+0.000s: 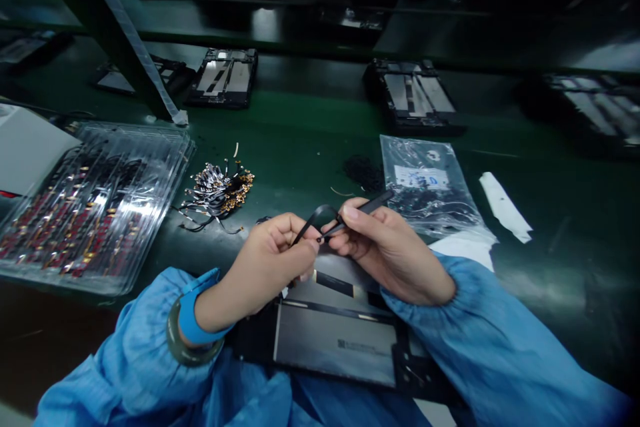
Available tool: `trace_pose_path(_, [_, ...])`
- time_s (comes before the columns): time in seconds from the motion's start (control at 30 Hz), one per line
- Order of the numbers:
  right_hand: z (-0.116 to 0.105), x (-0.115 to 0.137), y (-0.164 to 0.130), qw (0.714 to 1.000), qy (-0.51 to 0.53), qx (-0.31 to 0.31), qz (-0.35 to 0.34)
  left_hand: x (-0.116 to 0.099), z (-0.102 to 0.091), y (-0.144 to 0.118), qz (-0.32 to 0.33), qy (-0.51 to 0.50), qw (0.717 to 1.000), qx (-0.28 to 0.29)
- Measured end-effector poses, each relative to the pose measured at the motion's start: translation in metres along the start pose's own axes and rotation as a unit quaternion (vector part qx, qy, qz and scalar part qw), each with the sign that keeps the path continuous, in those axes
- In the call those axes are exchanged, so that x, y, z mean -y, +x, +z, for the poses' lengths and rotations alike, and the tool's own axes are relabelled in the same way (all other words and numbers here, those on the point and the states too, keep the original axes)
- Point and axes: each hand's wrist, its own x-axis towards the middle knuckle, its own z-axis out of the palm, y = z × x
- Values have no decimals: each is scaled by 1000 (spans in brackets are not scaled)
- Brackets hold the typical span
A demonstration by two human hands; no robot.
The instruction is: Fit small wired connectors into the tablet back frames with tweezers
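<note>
My left hand (267, 260) pinches a thin black flex ribbon (311, 220) that loops up between both hands. Black tweezers (367, 205) sit in my right hand (387, 250), their tip touching the ribbon near my left fingertips. Both hands hover over an open device (335, 340) with a grey metal back and a black frame, lying at the near edge of the green belt. Blue sleeves cover both arms; the left wrist carries a green bangle and a blue strap.
A clear plastic tray (95, 207) of small parts lies at the left, a loose pile of flex cables (217, 190) beside it. A plastic bag (427, 190) of dark parts and white paper strips (503, 207) lie at the right. Several open devices (225, 77) rest farther back.
</note>
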Motion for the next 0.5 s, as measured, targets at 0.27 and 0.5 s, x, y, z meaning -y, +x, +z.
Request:
trace_pose_path(0.27, [1,1,0,1000,-10,-3,0,-2,-1,0,-6,-32,999,18])
trace_pose_path(0.5, [3,1,0,1000,-26,-10,5,-3,1,-1,-26,-62,997,24])
